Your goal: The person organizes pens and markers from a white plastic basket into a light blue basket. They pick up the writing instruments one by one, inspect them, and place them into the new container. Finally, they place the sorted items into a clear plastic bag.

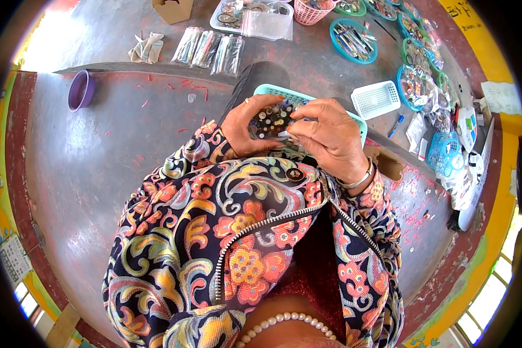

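Observation:
A thick bundle of pens [268, 123], seen end-on with dark, white and blue tips, stands in the curve of my left hand [236, 129]. The fingers and thumb of that hand wrap round its left side. At the bundle's right edge, the fingers of my right hand [334, 138] are pinched together near a small whitish piece [284, 134]. Whether that piece belongs to one of the pens, I cannot tell. Below both hands lies a teal plastic basket [278, 90], its far rim and right corner showing and its inside mostly hidden.
Bagged pens [206, 49] and a white tray [252, 17] lie ahead on the raised ledge. A blue round basket [354, 40] holds pens; a white basket [376, 100] and blue pen [396, 126] are to the right. A purple basin [80, 90] stands left.

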